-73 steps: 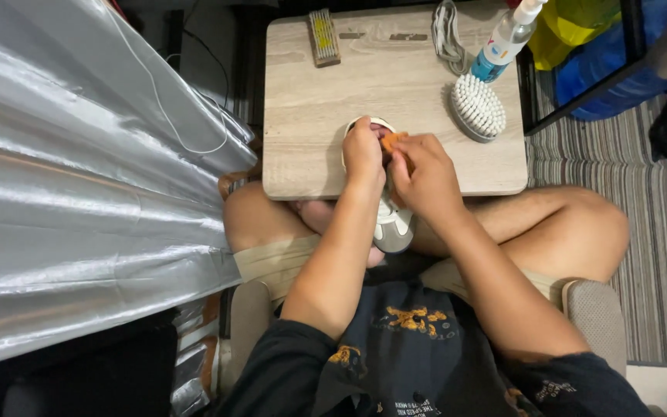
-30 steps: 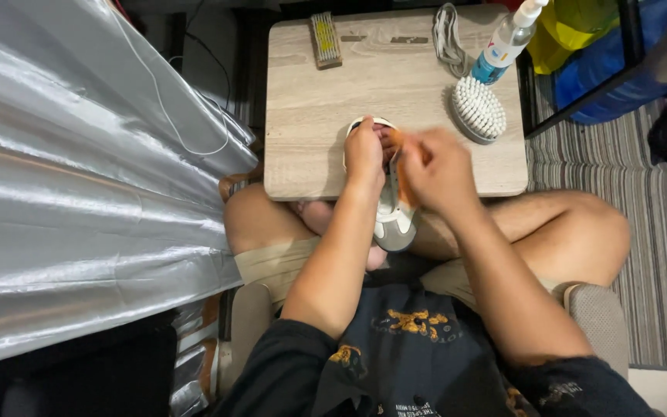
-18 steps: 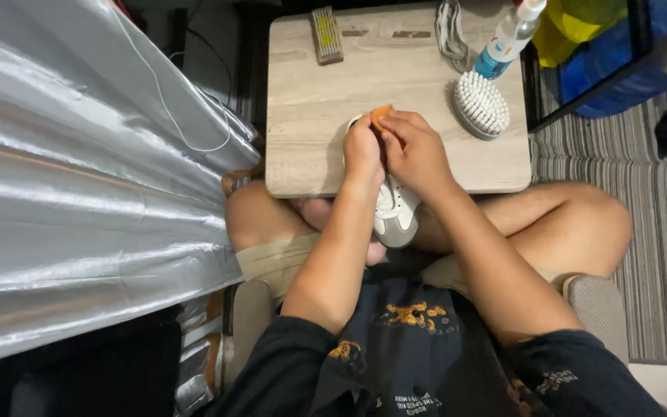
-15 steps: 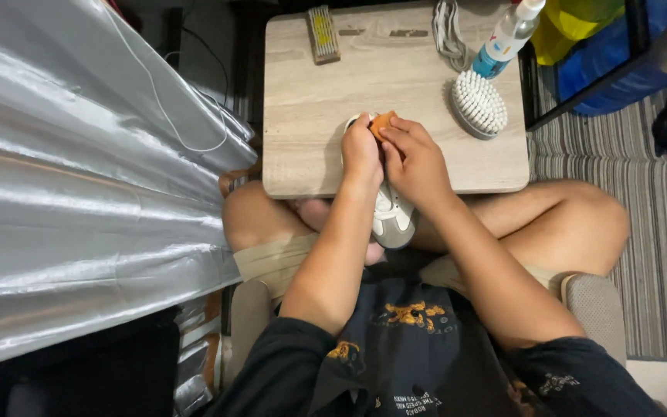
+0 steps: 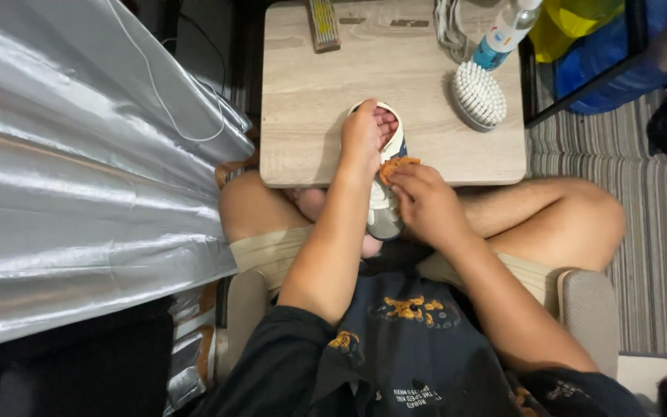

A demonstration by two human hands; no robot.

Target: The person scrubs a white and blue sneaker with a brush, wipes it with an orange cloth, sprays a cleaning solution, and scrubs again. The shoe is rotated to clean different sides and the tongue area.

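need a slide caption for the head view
Left hand steadies a small shoe on a wooden table while the right hand presses an orange cloth against it.

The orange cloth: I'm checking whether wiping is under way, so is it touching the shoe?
Touching. The head view shows the orange cloth, pinched in the right hand, pressed against the shoe that the left hand grips.

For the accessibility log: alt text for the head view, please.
A seated person's left hand steadies a small white shoe at the edge of a light wooden table while the right hand presses an orange cloth against it. A white brush and spray bottle lie beyond.
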